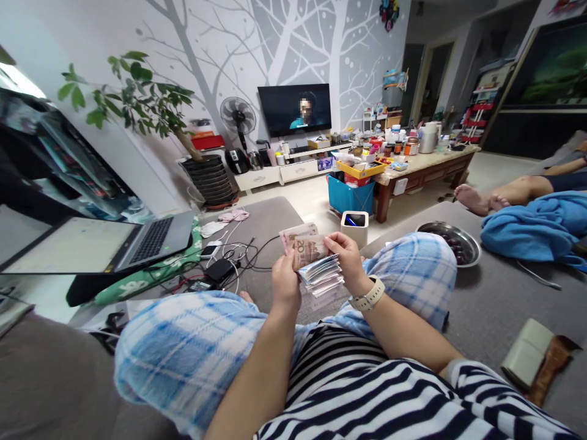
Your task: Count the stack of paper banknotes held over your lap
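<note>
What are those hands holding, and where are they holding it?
Banknotes: the left hand grips their left side, the right hand their upper right side.

Up front, a brown rectangular paper banknote with a printed 20 [312,249] faces up, tilted, stretched between the left hand [287,280] and the right hand [345,256], while a pale pinkish paper note [293,231] peeks out behind its upper left side. Just below comes the bulk of it, a thick wad of whitish and bluish bent paper notes [322,274], edges fanned in uneven layers toward the right hand! And underneath, there's a pale mauve paper note [324,300] poking out at the bottom, most of it hidden by the wad.
</note>
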The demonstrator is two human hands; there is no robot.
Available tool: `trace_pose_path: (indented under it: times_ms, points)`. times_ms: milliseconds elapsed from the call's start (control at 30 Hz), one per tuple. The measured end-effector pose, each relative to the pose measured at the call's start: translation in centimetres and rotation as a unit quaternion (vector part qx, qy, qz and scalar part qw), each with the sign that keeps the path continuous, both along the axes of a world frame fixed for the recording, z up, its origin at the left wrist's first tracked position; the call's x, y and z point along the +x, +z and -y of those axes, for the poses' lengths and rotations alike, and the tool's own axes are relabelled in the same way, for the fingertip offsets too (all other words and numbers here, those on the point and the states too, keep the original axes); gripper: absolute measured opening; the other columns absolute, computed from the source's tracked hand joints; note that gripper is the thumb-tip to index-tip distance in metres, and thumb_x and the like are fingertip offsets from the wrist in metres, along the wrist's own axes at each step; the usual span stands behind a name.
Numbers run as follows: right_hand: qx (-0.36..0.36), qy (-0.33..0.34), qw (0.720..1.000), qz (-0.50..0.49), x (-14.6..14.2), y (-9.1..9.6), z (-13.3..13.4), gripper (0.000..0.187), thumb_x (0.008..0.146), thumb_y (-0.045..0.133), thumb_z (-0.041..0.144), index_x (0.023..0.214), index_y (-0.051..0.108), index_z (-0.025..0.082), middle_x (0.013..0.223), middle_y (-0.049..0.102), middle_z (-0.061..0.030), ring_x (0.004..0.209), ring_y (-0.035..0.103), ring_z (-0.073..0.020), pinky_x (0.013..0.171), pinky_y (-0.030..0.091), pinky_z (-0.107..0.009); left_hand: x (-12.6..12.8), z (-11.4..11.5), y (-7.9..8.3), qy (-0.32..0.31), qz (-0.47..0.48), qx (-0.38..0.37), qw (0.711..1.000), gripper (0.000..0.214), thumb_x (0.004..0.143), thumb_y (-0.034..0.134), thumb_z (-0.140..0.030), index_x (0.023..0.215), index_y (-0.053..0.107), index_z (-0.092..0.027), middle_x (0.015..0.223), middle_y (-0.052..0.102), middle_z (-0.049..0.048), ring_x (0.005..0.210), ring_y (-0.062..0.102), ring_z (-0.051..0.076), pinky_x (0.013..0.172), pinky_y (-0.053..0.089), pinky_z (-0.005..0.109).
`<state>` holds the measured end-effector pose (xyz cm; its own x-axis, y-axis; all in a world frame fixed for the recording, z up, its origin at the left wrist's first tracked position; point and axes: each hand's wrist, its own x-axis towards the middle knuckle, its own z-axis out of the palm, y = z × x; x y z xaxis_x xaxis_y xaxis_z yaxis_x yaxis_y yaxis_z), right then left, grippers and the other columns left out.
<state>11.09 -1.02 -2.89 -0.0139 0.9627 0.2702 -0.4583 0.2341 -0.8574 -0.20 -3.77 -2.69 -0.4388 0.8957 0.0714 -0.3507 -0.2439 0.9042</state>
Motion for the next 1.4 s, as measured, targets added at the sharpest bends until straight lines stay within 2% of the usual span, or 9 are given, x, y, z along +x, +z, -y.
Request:
trace_pose_path:
  times_ms: [267, 567, 833, 1067, 1267, 1400]
  points:
    - [0.002, 0.003, 1.0, -0.004, 0.04, -0.08, -0.06, 0.022, 0.067, 0.065, 0.037, 0.064, 0.057, 0.017, 0.052, 0.046, 0.0041, 0.047, 0.037, -0.0078, 0.045, 0.028, -0.022, 0.17, 0.36, 0.54, 0.003, -0.021, -0.002, 1.0, 0.016, 0.072, 0.057, -0.028, 0.065, 0.065, -0.016, 0.062, 0.063, 0.0022, 0.055, 0.054, 0.014, 0.055, 0.041, 0.024]
    - [0.004, -0.004, 1.0, 0.004, -0.01, -0.21, -0.08, 0.022, 0.068, 0.065, 0.037, 0.064, 0.056, 0.017, 0.053, 0.048, 0.0036, 0.048, 0.038, -0.0084, 0.046, 0.029, -0.022, 0.14, 0.34, 0.32, 0.013, -0.02, -0.002, 1.0, 0.017, 0.069, 0.061, -0.031, 0.062, 0.062, -0.016, 0.055, 0.057, -0.0005, 0.053, 0.052, 0.013, 0.056, 0.04, 0.024]
    - [0.007, -0.003, 1.0, -0.002, -0.02, -0.27, -0.16, 0.02, 0.068, 0.064, 0.036, 0.065, 0.057, 0.017, 0.053, 0.047, 0.0038, 0.047, 0.038, -0.0081, 0.046, 0.028, -0.022, 0.08, 0.1, 0.02, 0.004, 0.005, 0.005, 1.0, 0.015, 0.068, 0.061, -0.03, 0.06, 0.061, -0.016, 0.059, 0.062, 0.0007, 0.054, 0.054, 0.013, 0.053, 0.041, 0.023]
    - [0.01, -0.008, 1.0, -0.007, 0.01, -0.31, -0.23, 0.02, 0.067, 0.066, 0.036, 0.064, 0.058, 0.017, 0.051, 0.046, 0.0048, 0.046, 0.038, -0.0075, 0.046, 0.029, -0.022, -0.12, -0.28, -0.39, -0.029, 0.029, 0.016, 0.999, 0.016, 0.066, 0.061, -0.031, 0.064, 0.062, -0.016, 0.069, 0.067, 0.0044, 0.06, 0.06, 0.016, 0.062, 0.047, 0.029]
    - [-0.008, 0.029, 0.999, -0.012, -0.01, -0.33, -0.29, 0.031, 0.074, 0.057, 0.046, 0.066, 0.059, 0.016, 0.045, 0.052, 0.0015, 0.04, 0.041, -0.0084, 0.043, 0.027, -0.023, 0.01, -0.26, -0.13, -0.035, 0.054, 0.035, 0.997, 0.019, 0.066, 0.063, -0.034, 0.069, 0.063, -0.015, 0.064, 0.065, 0.0027, 0.068, 0.064, 0.02, 0.067, 0.049, 0.03]
    - [-0.016, 0.022, 1.0, -0.003, -0.05, -0.1, -0.07, 0.026, 0.069, 0.064, 0.041, 0.063, 0.056, 0.017, 0.049, 0.055, 0.002, 0.043, 0.042, -0.0078, 0.045, 0.03, -0.022, -0.08, -0.49, -0.45, -0.035, 0.066, 0.037, 0.997, 0.022, 0.065, 0.066, -0.033, 0.076, 0.064, -0.014, 0.067, 0.067, 0.0034, 0.072, 0.065, 0.021, 0.072, 0.049, 0.033]
